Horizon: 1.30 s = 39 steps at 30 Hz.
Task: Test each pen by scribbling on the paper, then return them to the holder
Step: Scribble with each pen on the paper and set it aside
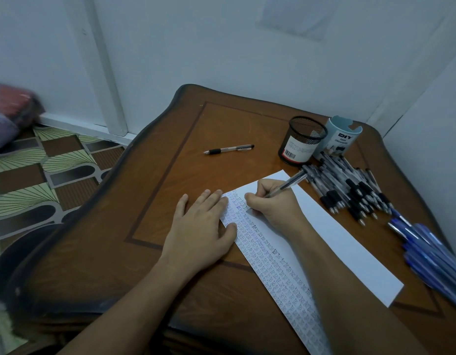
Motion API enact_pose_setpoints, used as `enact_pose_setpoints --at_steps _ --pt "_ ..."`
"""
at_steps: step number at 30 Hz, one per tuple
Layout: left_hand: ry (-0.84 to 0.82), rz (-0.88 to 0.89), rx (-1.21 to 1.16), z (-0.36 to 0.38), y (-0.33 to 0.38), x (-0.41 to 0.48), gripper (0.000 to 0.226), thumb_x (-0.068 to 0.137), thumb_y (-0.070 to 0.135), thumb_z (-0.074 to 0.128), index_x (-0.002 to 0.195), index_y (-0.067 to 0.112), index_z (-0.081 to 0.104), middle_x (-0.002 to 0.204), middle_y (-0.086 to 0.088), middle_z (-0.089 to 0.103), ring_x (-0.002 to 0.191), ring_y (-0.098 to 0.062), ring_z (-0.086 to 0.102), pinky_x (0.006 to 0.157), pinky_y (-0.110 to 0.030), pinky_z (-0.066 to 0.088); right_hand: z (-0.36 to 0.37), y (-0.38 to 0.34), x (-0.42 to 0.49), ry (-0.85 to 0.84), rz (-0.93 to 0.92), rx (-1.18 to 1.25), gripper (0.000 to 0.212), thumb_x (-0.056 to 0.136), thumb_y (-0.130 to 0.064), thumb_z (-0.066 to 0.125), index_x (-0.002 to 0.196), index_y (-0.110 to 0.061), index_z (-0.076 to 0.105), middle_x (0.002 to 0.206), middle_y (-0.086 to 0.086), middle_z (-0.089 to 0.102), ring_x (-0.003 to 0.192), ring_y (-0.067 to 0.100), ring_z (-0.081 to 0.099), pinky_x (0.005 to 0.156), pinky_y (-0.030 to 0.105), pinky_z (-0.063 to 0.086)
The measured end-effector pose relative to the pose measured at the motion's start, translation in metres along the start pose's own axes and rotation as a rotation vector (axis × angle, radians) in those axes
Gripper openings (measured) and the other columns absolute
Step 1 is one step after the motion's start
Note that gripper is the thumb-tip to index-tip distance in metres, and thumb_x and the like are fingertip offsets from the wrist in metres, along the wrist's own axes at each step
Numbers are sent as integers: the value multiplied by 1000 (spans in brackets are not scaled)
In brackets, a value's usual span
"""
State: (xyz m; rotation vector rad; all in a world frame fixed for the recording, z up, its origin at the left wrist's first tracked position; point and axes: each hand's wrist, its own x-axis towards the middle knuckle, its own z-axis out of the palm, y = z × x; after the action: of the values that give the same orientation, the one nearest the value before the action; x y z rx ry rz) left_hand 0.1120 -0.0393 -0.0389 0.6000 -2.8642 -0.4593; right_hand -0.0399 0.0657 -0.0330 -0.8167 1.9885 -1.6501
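A long white paper (350,242) lies diagonally on the wooden table, its left part filled with small scribbles. My right hand (271,201) grips a clear black pen (289,184) with its tip down on the paper's far end. My left hand (201,221) lies flat, fingers straight, pressing the paper's left edge. A black mesh holder (302,140) and a pale blue holder (341,137) stand at the far right. One black pen (229,149) lies alone on the table's middle.
A heap of several black pens (350,188) lies right of the paper, below the holders. Several blue pens (431,252) are piled at the table's right edge (391,149). White walls close in behind and to the right. Patterned floor (42,170) shows to the left.
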Motion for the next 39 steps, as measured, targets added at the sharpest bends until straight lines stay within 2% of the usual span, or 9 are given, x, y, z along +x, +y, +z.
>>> enact_pose_setpoints --at_steps 4,6,8,11,16,22,27,33,39 --pt "9 -2 7 1 0 0 83 77 62 6 148 31 35 160 14 24 148 -4 13 119 -42 0 0 0 0 16 4 -33 45 81 4 66 54 -16 35 50 0 31 52 17 38 54 28 31" --pt "10 -3 5 1 0 0 83 77 62 6 148 31 35 160 14 24 148 -4 13 119 -42 0 -1 0 0 35 15 -43 47 81 3 65 53 -18 34 49 -2 30 48 12 41 55 28 33" --pt "12 -3 3 1 1 0 84 77 62 5 148 31 35 160 13 25 148 -5 13 119 -41 0 -1 0 0 44 17 -30 47 82 3 66 53 -17 35 49 -1 32 48 11 45 55 27 35" --pt "24 -4 1 1 1 0 83 77 61 7 148 30 37 159 12 26 148 -6 15 119 -42 1 1 0 -1 45 2 -31 41 82 3 65 56 -13 37 52 3 31 53 18 40 54 28 34" --pt "20 -1 -6 1 1 -1 83 77 62 7 148 30 37 159 12 26 148 -5 15 119 -42 0 -3 1 0 61 -11 -53 42 83 -1 66 56 -15 37 53 5 32 49 11 47 56 28 36" --pt "39 -1 -20 2 1 -1 82 78 61 10 146 29 41 158 11 30 148 -7 18 119 -43 2 -1 1 0 54 -11 -97 40 79 1 65 56 -13 36 52 2 31 51 14 38 54 28 30" --pt "26 -1 -3 2 1 0 82 77 61 8 147 30 38 159 13 27 148 -5 15 119 -42 1 -2 2 -1 63 -15 -98 41 80 -3 65 55 -16 36 53 3 31 49 10 43 57 31 32" --pt "22 -4 -3 1 1 -2 82 78 62 8 148 31 37 159 13 26 148 -5 14 120 -41 0 -1 1 0 72 -28 -84 40 76 -10 64 55 -19 31 52 2 29 53 17 39 59 36 29" --pt "22 -7 5 2 2 0 82 78 62 7 148 31 36 159 13 26 148 -5 14 120 -41 0 -2 1 -2 61 -31 -127 40 77 -3 64 59 -10 29 56 5 27 55 18 36 57 34 28"
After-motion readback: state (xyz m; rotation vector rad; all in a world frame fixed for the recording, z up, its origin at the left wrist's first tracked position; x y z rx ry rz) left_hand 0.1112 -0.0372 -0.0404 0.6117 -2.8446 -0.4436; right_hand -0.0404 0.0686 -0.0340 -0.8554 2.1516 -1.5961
